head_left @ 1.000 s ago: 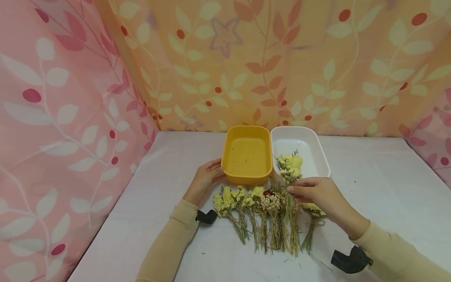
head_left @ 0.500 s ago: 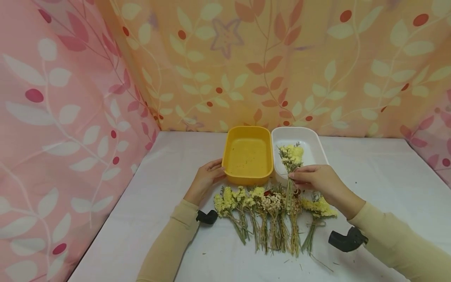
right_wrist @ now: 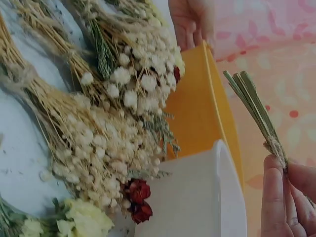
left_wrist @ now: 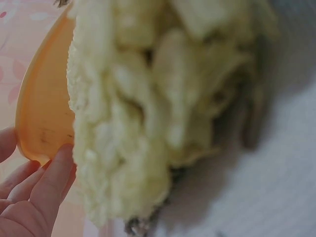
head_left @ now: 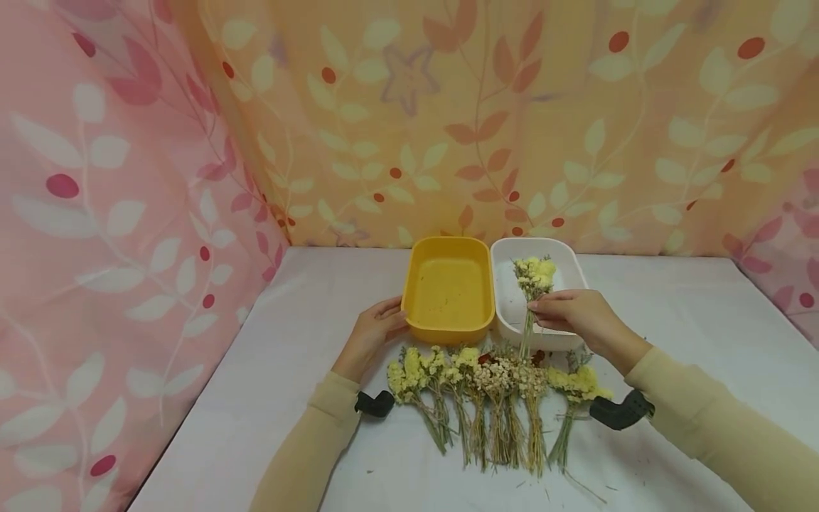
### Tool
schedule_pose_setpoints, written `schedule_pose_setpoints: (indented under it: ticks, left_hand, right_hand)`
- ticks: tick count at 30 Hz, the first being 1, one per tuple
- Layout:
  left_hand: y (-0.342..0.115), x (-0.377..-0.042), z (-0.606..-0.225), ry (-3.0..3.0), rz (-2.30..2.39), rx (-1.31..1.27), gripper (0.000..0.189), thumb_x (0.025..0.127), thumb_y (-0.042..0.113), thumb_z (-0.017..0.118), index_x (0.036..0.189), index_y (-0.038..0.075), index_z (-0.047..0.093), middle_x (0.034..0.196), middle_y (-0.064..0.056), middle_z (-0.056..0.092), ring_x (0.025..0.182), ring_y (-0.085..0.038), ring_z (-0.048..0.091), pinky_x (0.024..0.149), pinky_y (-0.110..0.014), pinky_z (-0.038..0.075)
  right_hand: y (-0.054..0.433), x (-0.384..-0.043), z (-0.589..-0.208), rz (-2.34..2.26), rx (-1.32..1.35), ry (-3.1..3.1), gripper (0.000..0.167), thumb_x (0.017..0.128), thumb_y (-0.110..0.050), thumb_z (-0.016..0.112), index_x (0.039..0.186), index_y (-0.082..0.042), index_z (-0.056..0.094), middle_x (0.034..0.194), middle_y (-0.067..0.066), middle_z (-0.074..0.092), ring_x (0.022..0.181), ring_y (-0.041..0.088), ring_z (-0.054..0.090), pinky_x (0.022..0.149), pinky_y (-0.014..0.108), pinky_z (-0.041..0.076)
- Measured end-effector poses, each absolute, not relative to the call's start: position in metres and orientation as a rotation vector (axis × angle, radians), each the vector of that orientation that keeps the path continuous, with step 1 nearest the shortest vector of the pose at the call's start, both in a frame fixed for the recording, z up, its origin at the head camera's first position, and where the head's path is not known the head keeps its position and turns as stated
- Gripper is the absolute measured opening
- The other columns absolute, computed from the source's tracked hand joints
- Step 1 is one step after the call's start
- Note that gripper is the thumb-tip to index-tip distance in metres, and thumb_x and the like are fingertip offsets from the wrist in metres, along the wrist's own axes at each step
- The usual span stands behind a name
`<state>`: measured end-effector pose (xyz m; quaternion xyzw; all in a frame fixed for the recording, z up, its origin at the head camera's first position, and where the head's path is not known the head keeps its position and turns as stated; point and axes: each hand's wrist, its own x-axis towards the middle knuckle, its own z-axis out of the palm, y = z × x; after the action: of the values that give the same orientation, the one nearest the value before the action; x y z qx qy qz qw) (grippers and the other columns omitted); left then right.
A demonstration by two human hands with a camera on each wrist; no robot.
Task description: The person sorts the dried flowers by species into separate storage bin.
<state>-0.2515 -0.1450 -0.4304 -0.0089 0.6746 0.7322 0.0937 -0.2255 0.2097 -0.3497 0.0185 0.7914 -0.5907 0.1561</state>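
My right hand (head_left: 579, 315) pinches the tied stems of a small bunch of yellow dried flowers (head_left: 534, 274) between thumb and fingers. Its blossoms hang over the white tray (head_left: 579, 270). In the right wrist view, the stem ends (right_wrist: 252, 106) stick up past twine above the fingertips (right_wrist: 273, 180). My left hand (head_left: 370, 334) rests its fairly straight fingers against the left side of the yellow tray (head_left: 448, 334). In the left wrist view, fingers (left_wrist: 52, 182) touch that tray's outside (left_wrist: 47, 108), and a blurred yellow blossom (left_wrist: 128, 123) hides much of the scene.
Several tied dried bunches lie in a row before the trays, including cream flowers (head_left: 495, 377), yellow flowers (head_left: 406, 373) and another yellow bunch (head_left: 579, 384) at the right. Dark red blooms (right_wrist: 139, 191) sit beside the white tray. Stem bits litter the white tabletop (head_left: 691, 341).
The right hand has lifted the yellow bunch forward and up, from near the white tray's front edge to over its inside. The left hand stays at the yellow tray.
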Motion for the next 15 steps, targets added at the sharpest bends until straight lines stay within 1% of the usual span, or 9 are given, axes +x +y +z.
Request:
schedule_pose_setpoints:
  ticks: [8,15]
  left_hand:
    - [-0.144,-0.251,-0.43,1.997,2.184,-0.012,0.048,0.099,0.006,0.059,0.145,-0.001,0.048,0.146,-0.02,0.053,0.132,-0.035,0.055,0.101,-0.036,0.056]
    - [-0.146,-0.25,-0.43,1.991,2.183,-0.003,0.049,0.099,0.006,0.06,0.145,-0.002,0.047,0.147,-0.021,0.052,0.133,-0.036,0.054,0.104,-0.037,0.054]
  right_hand:
    - [0.214,-0.242,-0.35,-1.687,0.054,2.284,0.062,0.094,-0.032,0.07,0.136,0.009,0.053,0.086,-0.017,0.072,0.084,0.0,0.072,0.091,0.028,0.061]
    - [0.213,-0.251,-0.354,-1.759,0.075,2.229,0.057,0.095,-0.024,0.069,0.136,0.012,0.051,0.083,-0.016,0.073,0.08,0.0,0.072,0.088,0.025,0.061]
